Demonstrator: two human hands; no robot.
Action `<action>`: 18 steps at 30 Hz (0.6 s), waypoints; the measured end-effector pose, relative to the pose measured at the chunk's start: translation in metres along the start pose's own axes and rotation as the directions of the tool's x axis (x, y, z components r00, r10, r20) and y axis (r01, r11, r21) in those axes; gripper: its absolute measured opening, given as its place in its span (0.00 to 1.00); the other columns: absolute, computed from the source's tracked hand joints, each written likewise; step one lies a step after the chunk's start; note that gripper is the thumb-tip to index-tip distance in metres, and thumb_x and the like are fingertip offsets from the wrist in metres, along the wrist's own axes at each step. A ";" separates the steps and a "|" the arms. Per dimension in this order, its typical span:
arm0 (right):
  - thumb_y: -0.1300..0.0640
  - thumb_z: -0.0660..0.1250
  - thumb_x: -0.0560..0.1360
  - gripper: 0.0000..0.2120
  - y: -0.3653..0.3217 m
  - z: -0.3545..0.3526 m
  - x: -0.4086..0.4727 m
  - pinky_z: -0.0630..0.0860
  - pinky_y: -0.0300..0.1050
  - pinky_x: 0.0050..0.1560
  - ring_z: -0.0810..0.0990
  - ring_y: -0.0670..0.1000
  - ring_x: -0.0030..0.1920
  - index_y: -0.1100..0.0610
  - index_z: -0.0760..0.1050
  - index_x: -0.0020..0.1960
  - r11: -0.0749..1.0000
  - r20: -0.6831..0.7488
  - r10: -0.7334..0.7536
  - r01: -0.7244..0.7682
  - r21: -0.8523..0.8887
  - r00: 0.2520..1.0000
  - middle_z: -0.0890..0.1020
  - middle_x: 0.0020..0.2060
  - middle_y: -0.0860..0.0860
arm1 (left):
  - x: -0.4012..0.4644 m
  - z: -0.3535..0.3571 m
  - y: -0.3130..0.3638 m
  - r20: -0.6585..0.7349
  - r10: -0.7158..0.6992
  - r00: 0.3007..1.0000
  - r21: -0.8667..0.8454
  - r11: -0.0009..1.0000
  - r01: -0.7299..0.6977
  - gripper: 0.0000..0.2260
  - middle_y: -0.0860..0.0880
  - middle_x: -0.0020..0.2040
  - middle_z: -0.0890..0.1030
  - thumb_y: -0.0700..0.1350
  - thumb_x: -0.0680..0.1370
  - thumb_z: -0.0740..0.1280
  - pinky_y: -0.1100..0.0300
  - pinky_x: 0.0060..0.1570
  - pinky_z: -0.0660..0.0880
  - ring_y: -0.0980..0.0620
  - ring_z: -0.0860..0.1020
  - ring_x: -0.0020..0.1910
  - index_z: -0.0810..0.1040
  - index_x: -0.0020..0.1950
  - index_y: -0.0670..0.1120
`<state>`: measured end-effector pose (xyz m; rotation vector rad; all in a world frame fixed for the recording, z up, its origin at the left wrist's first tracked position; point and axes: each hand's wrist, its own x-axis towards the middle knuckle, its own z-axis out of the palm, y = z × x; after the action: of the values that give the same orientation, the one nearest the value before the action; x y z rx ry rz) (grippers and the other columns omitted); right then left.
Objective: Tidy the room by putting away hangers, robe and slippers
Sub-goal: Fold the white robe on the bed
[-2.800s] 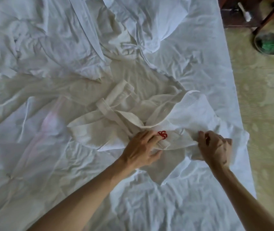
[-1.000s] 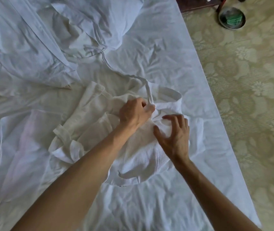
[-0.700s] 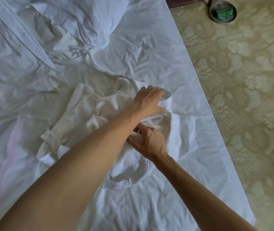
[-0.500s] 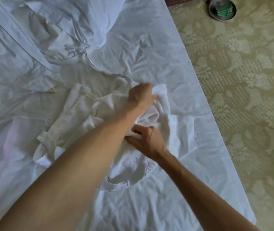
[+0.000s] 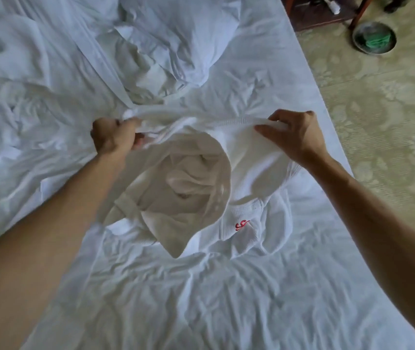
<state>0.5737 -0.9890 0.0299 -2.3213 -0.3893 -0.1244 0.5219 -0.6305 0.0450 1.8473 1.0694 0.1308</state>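
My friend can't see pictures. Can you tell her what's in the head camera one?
Two bare hands, left hand and right hand, hold up a white robe by its top edge over a rumpled white bed. A red logo marks it.

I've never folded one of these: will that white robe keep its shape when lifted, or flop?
Probably floppy: the robe sags between the left hand and right hand, its lower part crumpled on the bed sheet. Likely not slippery, since the waffle weave looks textured. It seems fairly light, held by finger pinches alone.
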 end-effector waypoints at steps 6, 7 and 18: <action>0.33 0.65 0.75 0.27 0.060 0.017 -0.106 0.71 0.44 0.30 0.80 0.55 0.30 0.58 0.82 0.40 0.991 0.112 -0.025 0.039 -0.128 0.993 0.80 0.29 0.52 | -0.089 0.003 -0.150 0.249 -0.366 0.897 0.113 0.931 0.348 0.13 0.43 0.25 0.81 0.46 0.68 0.79 0.58 0.29 0.76 0.49 0.77 0.23 0.82 0.33 0.38; 0.34 0.64 0.75 0.27 0.069 0.018 -0.121 0.71 0.42 0.33 0.82 0.55 0.32 0.58 0.84 0.42 0.992 0.136 -0.002 0.019 -0.126 0.991 0.83 0.32 0.53 | -0.103 0.007 -0.164 0.285 -0.373 0.883 0.129 0.928 0.350 0.12 0.43 0.25 0.81 0.45 0.70 0.78 0.58 0.31 0.76 0.49 0.78 0.24 0.81 0.32 0.39; 0.54 0.70 0.72 0.10 0.044 0.017 -0.133 0.77 0.50 0.35 0.81 0.59 0.40 0.58 0.83 0.49 0.953 0.055 -0.084 0.096 -0.289 0.995 0.80 0.42 0.53 | -0.105 -0.009 -0.164 0.384 -0.011 0.923 0.338 0.932 -0.130 0.33 0.56 0.56 0.78 0.54 0.65 0.77 0.54 0.51 0.78 0.55 0.80 0.51 0.70 0.67 0.52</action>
<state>0.4609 -1.0378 -0.0394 -2.6002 -0.5291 -0.1882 0.3531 -0.6745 -0.0421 2.1190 0.7955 -0.4023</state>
